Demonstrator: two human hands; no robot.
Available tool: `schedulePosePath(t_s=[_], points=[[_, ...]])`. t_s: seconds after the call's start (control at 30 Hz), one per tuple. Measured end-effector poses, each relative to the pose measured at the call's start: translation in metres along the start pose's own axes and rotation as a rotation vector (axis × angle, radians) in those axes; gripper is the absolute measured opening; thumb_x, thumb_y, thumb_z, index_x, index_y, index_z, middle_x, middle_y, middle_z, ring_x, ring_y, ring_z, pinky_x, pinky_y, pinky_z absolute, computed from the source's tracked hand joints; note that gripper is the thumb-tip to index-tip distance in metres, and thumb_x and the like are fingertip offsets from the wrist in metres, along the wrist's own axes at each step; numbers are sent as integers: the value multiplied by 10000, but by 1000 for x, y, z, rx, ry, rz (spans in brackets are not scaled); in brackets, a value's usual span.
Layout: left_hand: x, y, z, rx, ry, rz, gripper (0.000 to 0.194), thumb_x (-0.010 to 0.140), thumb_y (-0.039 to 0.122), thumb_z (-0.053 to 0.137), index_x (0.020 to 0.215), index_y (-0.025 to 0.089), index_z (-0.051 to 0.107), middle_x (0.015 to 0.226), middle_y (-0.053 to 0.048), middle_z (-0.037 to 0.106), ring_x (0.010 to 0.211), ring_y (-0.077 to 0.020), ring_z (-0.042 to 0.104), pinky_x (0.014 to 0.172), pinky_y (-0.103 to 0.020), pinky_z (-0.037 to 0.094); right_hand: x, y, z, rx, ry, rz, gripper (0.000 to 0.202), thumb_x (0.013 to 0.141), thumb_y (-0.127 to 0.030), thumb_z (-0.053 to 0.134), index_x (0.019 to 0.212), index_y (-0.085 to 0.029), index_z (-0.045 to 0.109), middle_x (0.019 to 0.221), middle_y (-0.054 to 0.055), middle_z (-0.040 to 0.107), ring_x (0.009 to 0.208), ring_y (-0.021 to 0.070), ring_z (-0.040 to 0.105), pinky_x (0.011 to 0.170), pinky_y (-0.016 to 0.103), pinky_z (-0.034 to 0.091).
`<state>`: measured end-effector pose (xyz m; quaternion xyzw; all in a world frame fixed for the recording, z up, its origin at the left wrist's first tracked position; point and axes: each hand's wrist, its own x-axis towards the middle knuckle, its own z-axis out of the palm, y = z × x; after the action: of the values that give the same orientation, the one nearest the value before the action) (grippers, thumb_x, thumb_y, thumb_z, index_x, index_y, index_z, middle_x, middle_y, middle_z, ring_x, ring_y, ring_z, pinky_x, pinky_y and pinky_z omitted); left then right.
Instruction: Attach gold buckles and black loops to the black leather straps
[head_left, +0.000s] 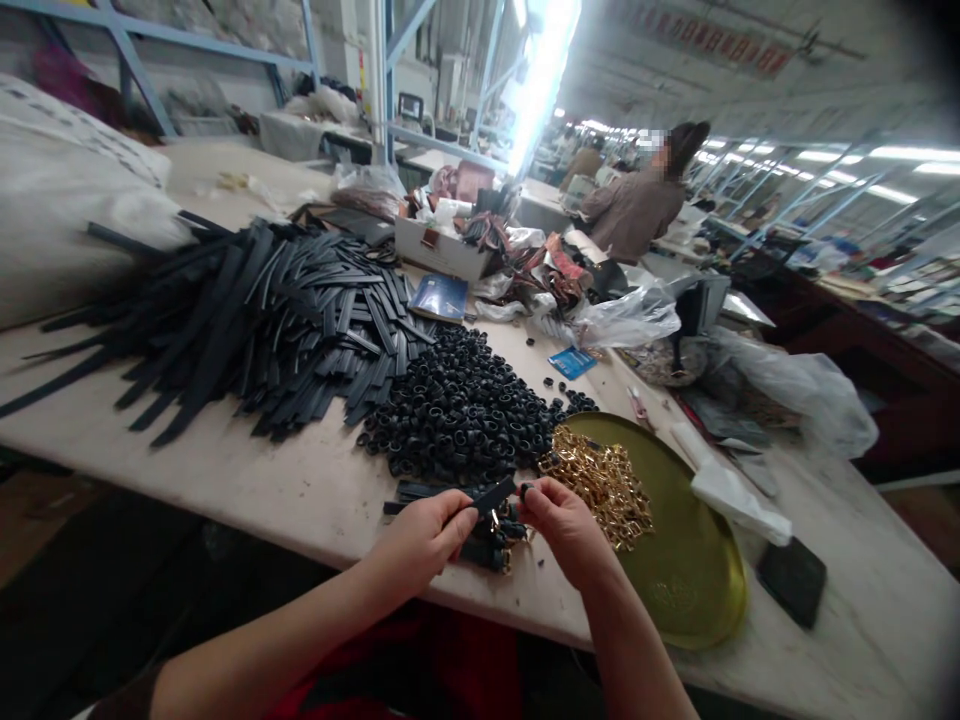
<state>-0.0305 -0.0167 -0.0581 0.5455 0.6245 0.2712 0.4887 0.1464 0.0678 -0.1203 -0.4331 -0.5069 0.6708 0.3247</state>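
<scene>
My left hand (439,527) is closed on a flat black strap (491,497), whose end points toward my other hand. Between the fingertips of my right hand (559,515) is a small black loop (526,489), close to the strap's tip. Beneath and behind my hands lie black straps with gold buckles (491,550), partly covered by my fingers. Just beyond is a large heap of black loops (457,410). Gold buckles (600,480) are piled on a round gold tray (675,590) to the right. A big pile of loose black straps (285,320) spreads at the left.
A blue booklet (439,297), a blue packet (572,362) and a white box (439,248) lie farther back. Plastic bags (630,315) and scraps clutter the far right. A dark pad (792,580) sits right of the tray. Another person (637,205) is in the background.
</scene>
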Motion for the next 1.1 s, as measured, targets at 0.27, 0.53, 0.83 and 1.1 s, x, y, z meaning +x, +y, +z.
schedulePosePath(t_s=[0.27, 0.53, 0.83, 1.1], points=[[-25, 7, 12, 341, 19, 102, 275, 835, 320, 360, 726, 173, 565, 574, 44, 477, 550, -106, 449, 525, -204, 276, -50, 11, 27, 392, 93, -52, 298, 625, -314, 727, 861, -185, 598, 760, -17, 611, 599, 78, 548, 600, 215, 443], [-45, 12, 11, 519, -119, 100, 302, 849, 341, 327, 698, 184, 536, 653, 9, 563, 612, -144, 513, 544, -217, 296, -81, 12, 42, 241, -56, -61, 230, 615, -295, 714, 753, -166, 584, 543, -48, 576, 498, 80, 499, 528, 212, 393], [-24, -4, 22, 143, -57, 105, 333, 823, 439, 405, 1008, 202, 549, 887, -7, 615, 813, -165, 547, 711, -227, 384, -75, 17, 27, -75, 67, -248, 465, 696, -329, 644, 1117, -220, 480, 841, 9, 597, 661, 129, 563, 615, 253, 454], [16, -23, 18, -174, -21, -44, 245, 780, 416, 379, 705, 187, 427, 459, 105, 250, 387, -63, 226, 382, -172, 190, -7, 1, -77, -1216, 482, -140, 182, 842, -255, 430, 863, -177, 592, 895, 70, 592, 797, 167, 570, 718, 267, 413]])
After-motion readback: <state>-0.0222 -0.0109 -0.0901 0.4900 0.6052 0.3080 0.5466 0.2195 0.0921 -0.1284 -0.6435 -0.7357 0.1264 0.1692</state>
